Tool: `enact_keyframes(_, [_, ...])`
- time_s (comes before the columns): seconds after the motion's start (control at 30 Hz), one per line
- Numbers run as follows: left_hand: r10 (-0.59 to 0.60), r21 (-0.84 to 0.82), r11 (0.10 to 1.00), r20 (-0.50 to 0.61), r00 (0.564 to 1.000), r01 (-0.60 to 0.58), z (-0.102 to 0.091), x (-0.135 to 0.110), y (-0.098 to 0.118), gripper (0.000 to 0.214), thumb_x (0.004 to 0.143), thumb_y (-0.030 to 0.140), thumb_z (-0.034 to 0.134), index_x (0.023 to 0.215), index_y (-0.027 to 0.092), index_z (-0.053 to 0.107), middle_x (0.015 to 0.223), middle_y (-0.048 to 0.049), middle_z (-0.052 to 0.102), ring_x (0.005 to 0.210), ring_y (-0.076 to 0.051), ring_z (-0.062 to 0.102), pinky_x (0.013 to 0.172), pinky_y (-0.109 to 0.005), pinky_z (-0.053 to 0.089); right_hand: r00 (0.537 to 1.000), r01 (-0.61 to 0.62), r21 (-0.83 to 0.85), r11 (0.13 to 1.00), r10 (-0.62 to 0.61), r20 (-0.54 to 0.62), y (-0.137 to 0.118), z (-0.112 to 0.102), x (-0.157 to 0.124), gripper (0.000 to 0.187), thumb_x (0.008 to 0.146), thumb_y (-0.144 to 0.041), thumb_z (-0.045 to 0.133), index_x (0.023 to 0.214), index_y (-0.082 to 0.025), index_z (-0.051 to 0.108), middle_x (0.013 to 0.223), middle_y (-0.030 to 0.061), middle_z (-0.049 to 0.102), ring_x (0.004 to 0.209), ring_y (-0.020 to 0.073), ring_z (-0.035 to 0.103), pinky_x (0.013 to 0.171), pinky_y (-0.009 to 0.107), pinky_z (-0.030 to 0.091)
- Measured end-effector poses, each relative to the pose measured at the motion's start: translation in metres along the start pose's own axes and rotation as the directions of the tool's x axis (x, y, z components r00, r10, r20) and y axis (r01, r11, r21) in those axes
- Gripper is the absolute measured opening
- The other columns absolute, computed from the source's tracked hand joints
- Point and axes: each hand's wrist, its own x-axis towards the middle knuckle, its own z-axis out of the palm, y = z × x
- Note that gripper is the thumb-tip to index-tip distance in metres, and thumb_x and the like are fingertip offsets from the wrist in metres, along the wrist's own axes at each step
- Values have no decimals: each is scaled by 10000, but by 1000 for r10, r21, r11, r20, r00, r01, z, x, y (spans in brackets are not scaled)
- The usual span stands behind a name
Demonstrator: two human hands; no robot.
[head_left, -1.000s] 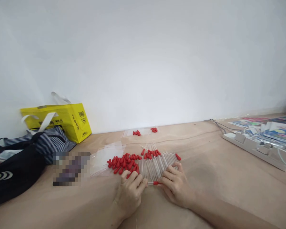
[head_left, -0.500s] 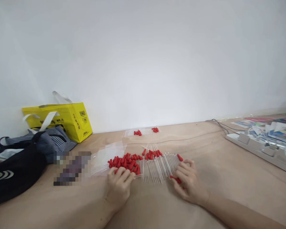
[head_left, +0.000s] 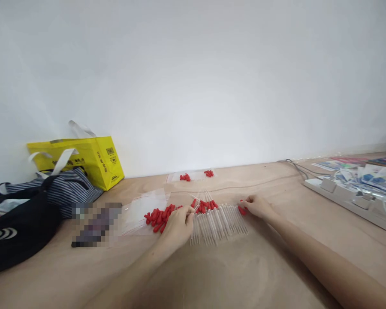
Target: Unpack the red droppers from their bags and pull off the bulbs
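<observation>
My left hand [head_left: 179, 224] is closed in a pinch at the left end of a row of clear glass dropper tubes [head_left: 218, 225]. A thin tube end shows at its fingertips, mostly hidden by the fingers. Beside and partly behind this hand lies a pile of red rubber dropper bulbs [head_left: 157, 218]. My right hand [head_left: 256, 207] pinches a small red rubber bulb at the right end of the row; just below its fingertips is another red bulb [head_left: 242, 210]. Behind the row lie several tubes with red bulbs [head_left: 206, 206] fitted, their narrow ends pointing away.
Clear plastic bags [head_left: 138, 210] lie left of the bulbs. A filled bag [head_left: 196, 176] rests against the wall. Farther left are a yellow bag [head_left: 107, 167], a striped bag [head_left: 73, 191] and a black bag [head_left: 22, 231]. A white power strip [head_left: 350, 204] with cables stands right.
My left hand has moved up and right, from the bulb pile to the tubes' upper ends. My right hand has moved away from me, from the row's near right corner to its far right corner.
</observation>
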Motion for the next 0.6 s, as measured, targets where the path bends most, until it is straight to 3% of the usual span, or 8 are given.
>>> enact_keyframes(0.1, [-48, 74, 996, 26, 998, 46, 7, 12, 7, 168, 770, 131, 400, 829, 179, 549, 648, -13, 614, 636, -165, 580, 568, -244, 373, 997, -36, 21, 999, 35, 66, 5, 5, 14, 228, 660, -358, 555, 533, -172, 590, 491, 18, 576, 497, 156, 539, 497, 253, 332])
enact_keyframes(0.23, [-86, 177, 981, 45, 995, 77, 17, 19, 15, 237, 689, 88, 439, 899, 168, 515, 736, -67, 623, 739, -228, 594, 584, -278, 381, 995, -36, 59, 998, 30, 99, 10, 9, 18, 193, 630, -338, 593, 535, -170, 583, 484, 1, 566, 474, 127, 519, 447, 219, 320])
enact_keyframes(0.43, [-106, 256, 963, 96, 990, 78, 23, 22, 23, 296, 681, 78, 425, 961, 148, 490, 822, -124, 628, 800, -272, 601, 605, -320, 411, 997, -9, 84, 996, 2, 75, 10, 9, 13, 257, 659, -389, 577, 513, -178, 567, 458, -15, 538, 481, 114, 507, 460, 205, 321])
enact_keyframes(0.6, [-84, 266, 962, 85, 993, 59, 25, 24, 16, 218, 724, 155, 444, 931, 151, 512, 822, -114, 624, 791, -270, 600, 613, -330, 425, 999, 9, 80, 997, -13, 48, 9, 11, 11, 302, 689, -409, 543, 495, -179, 558, 460, -11, 535, 507, 127, 522, 502, 218, 337])
